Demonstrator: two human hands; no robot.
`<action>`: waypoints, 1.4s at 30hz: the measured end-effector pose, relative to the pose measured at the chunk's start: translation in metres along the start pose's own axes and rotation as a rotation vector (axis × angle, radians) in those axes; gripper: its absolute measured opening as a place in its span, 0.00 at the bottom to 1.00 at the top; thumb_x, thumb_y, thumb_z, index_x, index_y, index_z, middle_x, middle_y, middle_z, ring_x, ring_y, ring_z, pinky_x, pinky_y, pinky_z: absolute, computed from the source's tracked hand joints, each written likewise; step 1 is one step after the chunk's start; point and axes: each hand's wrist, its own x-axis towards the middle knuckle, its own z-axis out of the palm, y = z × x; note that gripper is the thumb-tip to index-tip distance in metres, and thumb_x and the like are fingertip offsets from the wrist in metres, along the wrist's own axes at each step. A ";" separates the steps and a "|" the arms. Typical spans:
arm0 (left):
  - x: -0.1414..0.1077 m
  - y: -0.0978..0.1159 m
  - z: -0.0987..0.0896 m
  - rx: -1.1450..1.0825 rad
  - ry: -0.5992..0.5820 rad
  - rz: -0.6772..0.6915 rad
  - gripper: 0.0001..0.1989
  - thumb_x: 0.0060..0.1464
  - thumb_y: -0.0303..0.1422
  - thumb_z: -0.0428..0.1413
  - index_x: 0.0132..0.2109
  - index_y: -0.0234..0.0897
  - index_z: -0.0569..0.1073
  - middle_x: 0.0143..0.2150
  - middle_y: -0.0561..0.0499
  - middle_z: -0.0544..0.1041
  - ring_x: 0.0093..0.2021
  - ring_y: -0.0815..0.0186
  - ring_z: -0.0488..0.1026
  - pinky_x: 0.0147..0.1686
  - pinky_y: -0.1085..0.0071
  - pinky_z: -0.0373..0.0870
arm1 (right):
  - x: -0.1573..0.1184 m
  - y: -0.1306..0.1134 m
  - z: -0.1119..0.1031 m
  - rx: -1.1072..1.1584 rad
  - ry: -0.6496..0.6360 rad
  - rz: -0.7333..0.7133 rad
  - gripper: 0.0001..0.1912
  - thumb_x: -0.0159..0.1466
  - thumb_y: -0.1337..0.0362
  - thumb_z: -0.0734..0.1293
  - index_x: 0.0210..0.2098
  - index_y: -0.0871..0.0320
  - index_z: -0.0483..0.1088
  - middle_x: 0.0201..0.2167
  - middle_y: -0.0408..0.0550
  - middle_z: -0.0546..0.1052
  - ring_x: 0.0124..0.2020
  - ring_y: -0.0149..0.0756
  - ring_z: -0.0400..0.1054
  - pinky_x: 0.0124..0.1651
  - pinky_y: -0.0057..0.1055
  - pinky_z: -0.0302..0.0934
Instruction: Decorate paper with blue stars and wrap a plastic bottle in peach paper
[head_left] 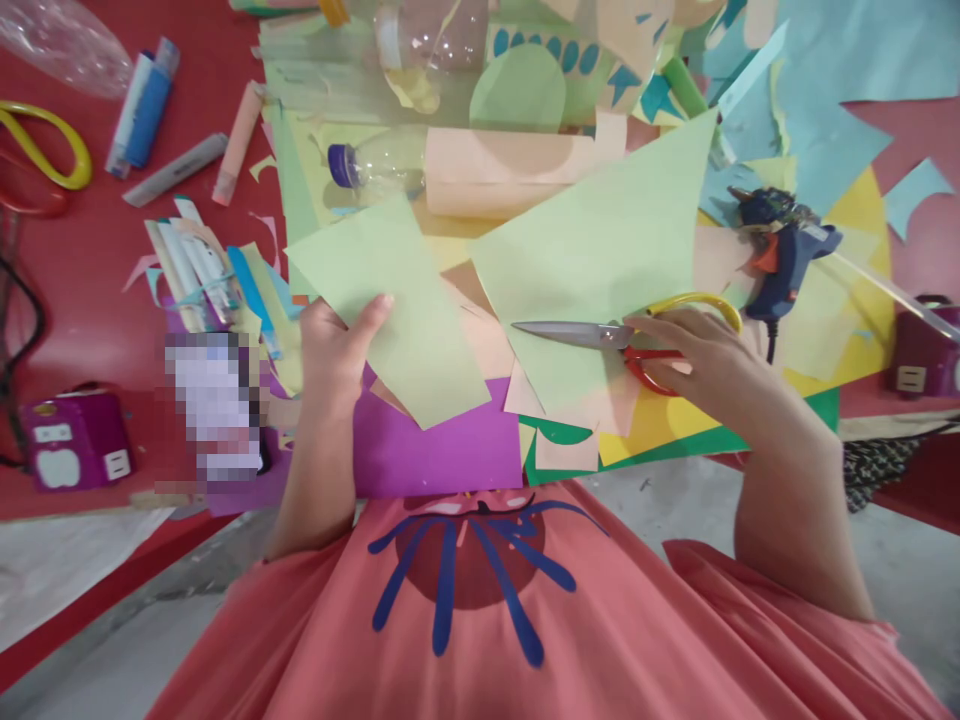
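My left hand [337, 345] grips a cut piece of light green paper [420, 320], its thumb on top and the other fingers hidden underneath. My right hand [701, 360] is on the handles of a pair of scissors [574, 333], one handle yellow and one red. The scissors' blades are together and point left, over a larger sheet of light green paper [607, 240]. Just beyond both papers lies a clear plastic bottle [386, 165] with a dark blue cap, wrapped in a peach paper [506, 165].
A blue hot glue gun [787, 260] lies at right on coloured paper. Markers [187, 260], a pixelated phone [214, 405] and a purple box [79, 440] are at left on the red table [90, 300]. Yellow-handled scissors [56, 150] lie far left. Another clear bottle [435, 40] is at the back.
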 end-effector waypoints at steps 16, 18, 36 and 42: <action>0.008 0.008 0.031 -0.068 -0.277 -0.084 0.20 0.49 0.51 0.62 0.37 0.37 0.77 0.34 0.50 0.81 0.39 0.58 0.80 0.40 0.64 0.79 | 0.067 -0.085 0.052 0.035 0.453 -0.633 0.21 0.69 0.75 0.58 0.59 0.56 0.63 0.59 0.54 0.74 0.62 0.39 0.67 0.58 0.37 0.67; 0.010 0.003 0.030 -0.092 -0.253 -0.089 0.21 0.50 0.51 0.62 0.37 0.37 0.76 0.34 0.49 0.81 0.40 0.57 0.80 0.40 0.62 0.78 | 0.075 -0.087 0.058 0.046 0.486 -0.642 0.23 0.69 0.75 0.58 0.61 0.53 0.62 0.60 0.54 0.73 0.64 0.40 0.65 0.59 0.40 0.66; 0.002 -0.002 0.041 -0.328 -0.401 -0.098 0.30 0.52 0.62 0.53 0.44 0.40 0.74 0.47 0.45 0.80 0.59 0.49 0.74 0.50 0.57 0.77 | 0.085 -0.089 0.062 0.517 0.512 -0.629 0.06 0.68 0.65 0.65 0.33 0.55 0.69 0.38 0.51 0.81 0.39 0.39 0.74 0.40 0.39 0.69; 0.003 -0.001 0.039 -0.303 -0.352 0.002 0.36 0.55 0.66 0.44 0.45 0.38 0.74 0.48 0.45 0.79 0.67 0.48 0.65 0.57 0.54 0.72 | 0.084 -0.092 0.065 0.624 0.510 -0.357 0.13 0.68 0.65 0.64 0.26 0.56 0.67 0.28 0.47 0.76 0.30 0.35 0.70 0.34 0.35 0.64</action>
